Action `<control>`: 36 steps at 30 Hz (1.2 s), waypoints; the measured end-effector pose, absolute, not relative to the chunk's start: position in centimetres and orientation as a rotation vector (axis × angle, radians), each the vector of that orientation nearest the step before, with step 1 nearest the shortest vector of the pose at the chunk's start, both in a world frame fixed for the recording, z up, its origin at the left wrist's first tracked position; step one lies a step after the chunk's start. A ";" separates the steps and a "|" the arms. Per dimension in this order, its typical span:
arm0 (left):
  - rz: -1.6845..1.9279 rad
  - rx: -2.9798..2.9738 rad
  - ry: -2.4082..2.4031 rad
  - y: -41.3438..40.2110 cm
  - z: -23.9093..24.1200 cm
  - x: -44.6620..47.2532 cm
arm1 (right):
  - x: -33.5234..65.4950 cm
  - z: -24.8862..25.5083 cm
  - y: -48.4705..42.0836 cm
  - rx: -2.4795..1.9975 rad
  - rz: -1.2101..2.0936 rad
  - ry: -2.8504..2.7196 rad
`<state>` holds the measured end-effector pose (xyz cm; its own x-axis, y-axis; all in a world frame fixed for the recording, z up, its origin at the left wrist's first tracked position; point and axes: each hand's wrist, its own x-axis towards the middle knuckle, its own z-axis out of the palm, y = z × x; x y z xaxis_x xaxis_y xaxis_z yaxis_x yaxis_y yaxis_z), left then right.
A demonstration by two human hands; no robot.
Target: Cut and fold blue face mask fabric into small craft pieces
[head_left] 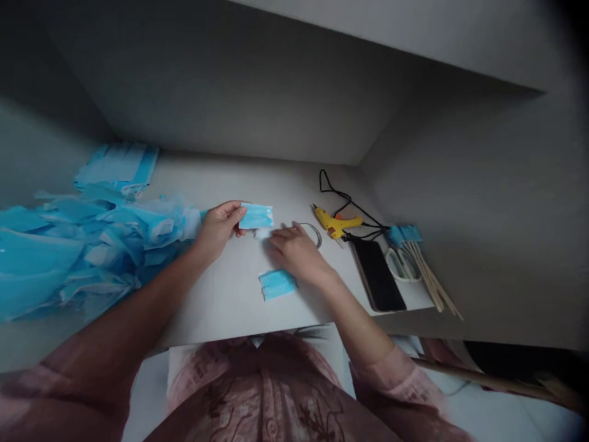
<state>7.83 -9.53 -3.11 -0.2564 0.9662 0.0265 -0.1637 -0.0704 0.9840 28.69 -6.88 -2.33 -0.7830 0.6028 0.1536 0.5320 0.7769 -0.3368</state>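
Thumb and fingers of our left hand (224, 224) pinch a blue patch (256, 216) by its left end, holding it up above the middle of the counter (221, 307). Our right hand (294, 248) is just beside it, lower and to the right, with its fingers bent and pointing toward the patch; they are blurred, so we cannot tell whether they grip anything. A small white scrap (263, 234), also blurred, shows between that hand and the patch.

Just beyond our right fingers we see part of a grey ring (317, 232). Nearer to us, below the right hand, a second patch (277, 284) lies flat on the counter.

On our left spreads a big loose heap of blue and white cloth (115, 239), with a neater stack (115, 166) behind it. On our right lies a yellow glue gun (335, 222), with a black cord (368, 213) looping behind it. Nearer to us is a dark phone (377, 274), and beside that a bundle of sticks (427, 273) with blue tops (405, 234), their bare ends reaching past the counter's edge.
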 end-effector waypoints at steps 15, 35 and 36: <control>0.729 2.276 1.758 -11.0 -2.3 6.0 | 37.3 -4.5 -8.0 -1.073 0.233 -2.547; 0.076 2.411 2.473 -17.4 0.2 -2.1 | 21.3 1.5 -5.6 -0.709 0.245 -2.872; 0.042 2.384 2.481 -17.6 0.2 -2.7 | 19.9 1.6 -5.7 -0.724 0.271 -2.902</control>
